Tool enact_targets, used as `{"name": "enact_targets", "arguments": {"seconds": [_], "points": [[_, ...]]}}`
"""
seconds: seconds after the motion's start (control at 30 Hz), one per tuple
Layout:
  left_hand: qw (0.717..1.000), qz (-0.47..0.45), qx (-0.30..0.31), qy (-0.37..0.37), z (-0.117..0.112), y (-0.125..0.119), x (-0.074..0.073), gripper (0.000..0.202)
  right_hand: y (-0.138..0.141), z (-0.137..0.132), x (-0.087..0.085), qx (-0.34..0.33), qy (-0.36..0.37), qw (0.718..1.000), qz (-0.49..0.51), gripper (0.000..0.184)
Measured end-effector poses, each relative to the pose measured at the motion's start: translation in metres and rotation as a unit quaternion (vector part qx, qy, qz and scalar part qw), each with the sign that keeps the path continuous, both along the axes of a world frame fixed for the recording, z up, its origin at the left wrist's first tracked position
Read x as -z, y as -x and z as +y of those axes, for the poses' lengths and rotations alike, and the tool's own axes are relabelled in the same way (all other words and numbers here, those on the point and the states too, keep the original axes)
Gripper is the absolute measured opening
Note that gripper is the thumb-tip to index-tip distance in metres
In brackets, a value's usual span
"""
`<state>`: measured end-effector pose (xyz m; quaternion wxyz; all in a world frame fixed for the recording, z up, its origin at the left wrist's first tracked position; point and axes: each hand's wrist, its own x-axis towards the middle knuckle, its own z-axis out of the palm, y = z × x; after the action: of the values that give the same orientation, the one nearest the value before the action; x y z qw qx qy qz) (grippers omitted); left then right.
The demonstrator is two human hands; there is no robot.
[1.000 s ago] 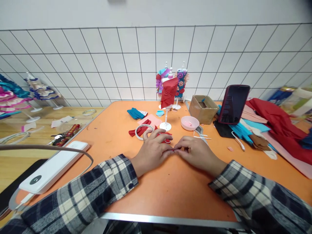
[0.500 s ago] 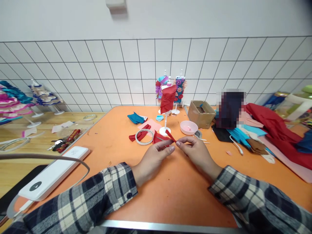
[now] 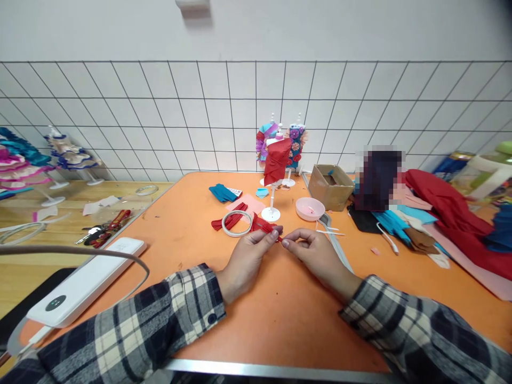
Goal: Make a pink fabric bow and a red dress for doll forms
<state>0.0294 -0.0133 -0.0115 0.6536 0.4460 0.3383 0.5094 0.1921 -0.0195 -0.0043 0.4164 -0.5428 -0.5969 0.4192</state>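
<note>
Just in front of a small white dress stand wearing a red draped dress [image 3: 277,161], my two hands meet over the orange table. My left hand [image 3: 246,264] is closed, thumb against fingers, on a narrow red pleated strip [image 3: 279,239]. The thumb and fingertips of my right hand [image 3: 322,258] pinch the strip's near end. Whether it is paper or cloth I cannot tell. Beyond my left hand lies more red material, partly hidden by it. A roll of tape [image 3: 236,234] rests on red pleated pieces [image 3: 218,224] to its left.
Behind are a pink bowl [image 3: 310,209], a cardboard box [image 3: 336,193] and teal folded pieces [image 3: 222,193]. Fabrics [image 3: 452,208] pile up at right beside a blurred-out dark object [image 3: 379,180]. A white power bank [image 3: 88,282] with a cable lies left, near keys [image 3: 96,233].
The red strip, raised upright between my fingertips before, now lies lower and more along my left fingers. My right fingertips have shifted slightly left and down.
</note>
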Motion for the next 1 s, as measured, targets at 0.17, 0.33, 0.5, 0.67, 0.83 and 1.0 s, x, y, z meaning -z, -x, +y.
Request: {"name": "enact_targets", "arguments": {"seconds": [0.17, 0.33, 0.5, 0.67, 0.83, 1.0], "points": [[1.000, 0.016, 0.008, -0.019, 0.002, 0.002, 0.004, 0.033, 0.001, 0.000, 0.001, -0.017, 0.013, 1.000, 0.018, 0.033], [0.992, 0.106, 0.011, -0.072, 0.006, 0.008, 0.001, 0.026, -0.006, 0.003, 0.004, -0.066, 0.021, 0.997, 0.020, 0.035], [0.924, 0.296, 0.080, -0.231, 0.010, 0.016, -0.011, 0.028, -0.021, 0.001, -0.005, -0.056, -0.175, 0.980, -0.080, 0.043], [0.885, 0.364, 0.209, -0.204, 0.006, 0.020, -0.016, 0.028, -0.026, -0.003, -0.010, -0.236, -0.271, 0.921, -0.146, 0.040], [0.867, 0.377, 0.299, -0.127, 0.003, 0.022, -0.026, 0.032, -0.026, 0.000, -0.002, -0.284, -0.234, 0.923, -0.111, 0.018], [0.860, 0.359, 0.353, -0.087, 0.004, 0.025, -0.030, 0.030, -0.026, 0.000, -0.004, -0.299, -0.149, 0.939, -0.077, 0.015]]}}
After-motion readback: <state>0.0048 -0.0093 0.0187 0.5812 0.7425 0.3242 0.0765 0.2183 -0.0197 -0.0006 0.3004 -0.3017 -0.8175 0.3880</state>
